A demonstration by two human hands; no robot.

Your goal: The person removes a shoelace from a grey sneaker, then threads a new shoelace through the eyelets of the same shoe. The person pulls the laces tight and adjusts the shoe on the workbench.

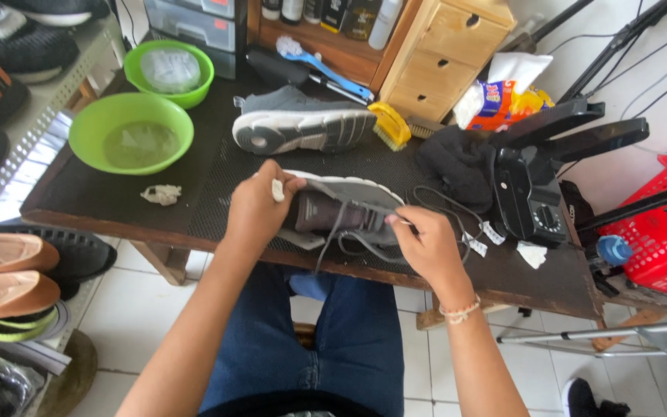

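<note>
A grey mesh sneaker with a white sole [341, 205] lies on its side at the near edge of the dark matted surface [218, 174], opening turned toward the person so the inside is reachable. The left hand [259, 208] is closed over its heel, pinning it down, with a small white scrap [277, 190] pinched at the fingertips. The right hand [426, 245], at about 4 o'clock from the shoe, pinches a grey lace [364, 242] trailing from the upper. The matching grey sneaker [303, 123] rests sole-out at 12 o'clock; a green plastic bowl of cloudy water [131, 133] sits at 10 o'clock, within reach.
</note>
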